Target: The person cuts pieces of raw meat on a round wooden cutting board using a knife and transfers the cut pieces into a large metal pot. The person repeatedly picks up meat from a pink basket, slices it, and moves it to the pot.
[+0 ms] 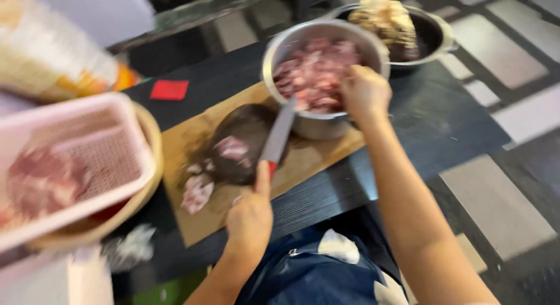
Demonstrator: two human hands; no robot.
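Dark table point(443, 124) — knife point(279, 133), meat bowl point(318, 127)

A pink plastic basket point(111, 142) holding raw meat sits in a round wooden bowl point(149, 159) at the left. A second metal pot point(434, 34) with pale shredded food stands behind, and a red square point(169, 90) lies on the dark table point(443, 124).
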